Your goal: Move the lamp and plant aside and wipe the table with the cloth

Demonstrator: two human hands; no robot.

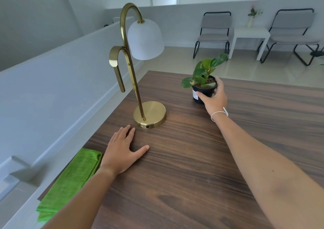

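A brass lamp (pixel 149 114) with a white bell shade stands upright on the dark wooden table (pixel 184 176), left of middle. A small green plant (pixel 203 74) in a black pot stands at the far side of the table. My right hand (pixel 213 99) wraps around the pot, thumb on its near left side and fingers behind it. My left hand (pixel 122 151) lies flat on the table, fingers spread, just in front of the lamp's base and apart from it. A folded green cloth (pixel 73 179) lies along the table's left edge, beside my left wrist.
A low white wall (pixel 52 92) runs along the table's left side. Beyond the table's far edge is pale floor, with two grey chairs (pixel 213 34) and a small white side table (pixel 249 39) against the back wall.
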